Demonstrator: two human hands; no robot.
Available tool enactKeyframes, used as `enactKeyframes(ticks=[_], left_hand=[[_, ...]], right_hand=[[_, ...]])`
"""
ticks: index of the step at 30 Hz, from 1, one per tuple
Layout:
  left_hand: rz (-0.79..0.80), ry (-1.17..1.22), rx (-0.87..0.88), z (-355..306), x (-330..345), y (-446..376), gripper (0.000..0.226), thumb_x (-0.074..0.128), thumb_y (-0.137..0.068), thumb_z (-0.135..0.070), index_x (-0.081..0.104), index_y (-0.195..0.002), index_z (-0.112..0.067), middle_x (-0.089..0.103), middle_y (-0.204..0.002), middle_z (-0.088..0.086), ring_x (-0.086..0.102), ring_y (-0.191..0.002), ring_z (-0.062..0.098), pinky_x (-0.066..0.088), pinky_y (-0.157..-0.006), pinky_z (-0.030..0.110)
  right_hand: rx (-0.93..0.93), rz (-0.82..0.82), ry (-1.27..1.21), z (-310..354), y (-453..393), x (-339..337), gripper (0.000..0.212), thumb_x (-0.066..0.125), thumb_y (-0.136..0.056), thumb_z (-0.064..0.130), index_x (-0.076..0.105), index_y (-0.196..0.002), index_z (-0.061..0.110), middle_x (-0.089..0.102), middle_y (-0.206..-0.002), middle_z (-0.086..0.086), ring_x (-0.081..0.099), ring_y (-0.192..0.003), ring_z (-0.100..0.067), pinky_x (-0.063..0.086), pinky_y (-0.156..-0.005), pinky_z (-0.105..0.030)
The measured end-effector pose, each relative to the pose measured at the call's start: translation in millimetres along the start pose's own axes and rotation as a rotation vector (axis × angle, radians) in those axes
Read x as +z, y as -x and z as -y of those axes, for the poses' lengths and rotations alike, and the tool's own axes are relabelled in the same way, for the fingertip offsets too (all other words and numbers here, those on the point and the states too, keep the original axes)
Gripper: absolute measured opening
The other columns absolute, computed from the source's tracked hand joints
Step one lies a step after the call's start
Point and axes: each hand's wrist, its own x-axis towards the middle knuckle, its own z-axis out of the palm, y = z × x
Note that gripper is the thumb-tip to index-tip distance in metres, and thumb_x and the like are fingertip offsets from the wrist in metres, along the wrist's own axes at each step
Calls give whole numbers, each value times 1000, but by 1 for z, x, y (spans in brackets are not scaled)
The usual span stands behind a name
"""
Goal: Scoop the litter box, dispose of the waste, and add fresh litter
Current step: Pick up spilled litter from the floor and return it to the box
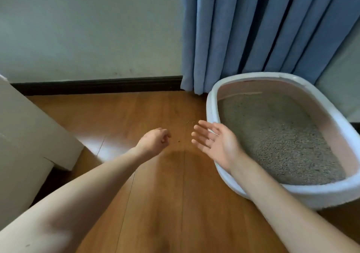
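Note:
A white oval litter box [211, 104] with pinkish inner walls stands on the wooden floor at the right, filled with grey litter [272, 135]. My right hand [214, 139] hovers palm up with straight fingers just left of the box's near-left rim, holding nothing. My left hand [153, 140] hangs over the floor a little further left, fingers loosely curled and empty. A few spilled litter grains [190, 122] lie on the floor beyond the two hands.
A blue curtain [263, 28] hangs behind the litter box. A pale wall with a dark skirting board [97, 86] runs along the back. A beige box-like object [29, 139] stands at the left. Wooden floor [165, 204] stretches between it and the litter box.

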Motion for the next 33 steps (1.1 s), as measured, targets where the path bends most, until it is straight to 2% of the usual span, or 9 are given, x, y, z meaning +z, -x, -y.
enactKeyframes(ticks=[4, 10, 16, 19, 22, 26, 29, 31, 33], left_hand=[[-1, 41, 50, 19, 19, -12, 25, 63, -90, -22, 65, -113, -13, 63, -103, 1, 60, -90, 18, 44, -74, 22], [-53, 119, 34, 25, 44, -21, 23, 66, -86, -20, 68, -108, -14, 63, -98, 1, 58, -94, 20, 43, -77, 25], [-64, 8, 164, 22, 52, -34, 22, 62, -89, -29, 69, -105, -16, 61, -96, 1, 54, -93, 22, 46, -78, 32], [-88, -44, 237, 19, 54, -38, 18, 60, -91, -25, 72, -97, -14, 64, -91, 3, 57, -88, 25, 49, -79, 35], [-105, -103, 305, 16, 57, -42, 17, 58, -91, -19, 71, -87, -8, 64, -86, 6, 58, -84, 27, 52, -73, 38], [-171, -55, 284, 7, 51, -42, 15, 57, -92, -16, 65, -86, -4, 61, -84, 10, 57, -81, 28, 51, -69, 42], [-315, 142, 356, -11, 39, -22, 8, 61, -89, -12, 62, -83, -7, 57, -79, 3, 51, -74, 19, 48, -61, 32], [-251, 210, 481, -25, 37, -3, 9, 59, -93, -18, 63, -87, -12, 56, -84, -3, 46, -77, 11, 42, -66, 23], [-151, 221, 598, -34, 42, 13, 16, 56, -95, -23, 68, -92, -14, 58, -88, -5, 46, -80, 9, 41, -69, 22]], right_hand=[[110, 31, -277, -51, -11, 1, 41, 39, -100, 33, 63, -121, 6, 67, -117, -17, 62, -113, -34, 47, -98, -47], [129, -16, -572, -99, -19, -6, 43, 36, -101, 32, 59, -127, 6, 65, -123, -16, 59, -117, -35, 43, -103, -49], [121, -62, -588, -107, -22, -14, 42, 37, -101, 30, 60, -127, 7, 64, -124, -16, 59, -118, -33, 43, -102, -48], [118, -89, -573, -106, -24, -13, 40, 39, -100, 27, 60, -126, 5, 64, -124, -17, 57, -119, -34, 42, -103, -48], [138, -112, -549, -106, -27, -13, 40, 39, -100, 26, 61, -125, 4, 64, -123, -18, 58, -118, -34, 43, -102, -48], [129, -145, -535, -106, -30, -14, 39, 38, -101, 25, 59, -124, 2, 66, -119, -19, 59, -116, -35, 44, -101, -47], [111, -172, -568, -110, -37, -19, 39, 41, -100, 25, 59, -125, 2, 65, -119, -21, 56, -119, -34, 39, -108, -46], [123, -162, -622, -114, -42, -20, 39, 43, -99, 28, 62, -122, 2, 64, -123, -20, 57, -119, -32, 36, -111, -42], [152, -129, -707, -115, -46, -21, 41, 42, -98, 29, 70, -108, 0, 65, -114, -19, 62, -109, -28, 38, -108, -34]])
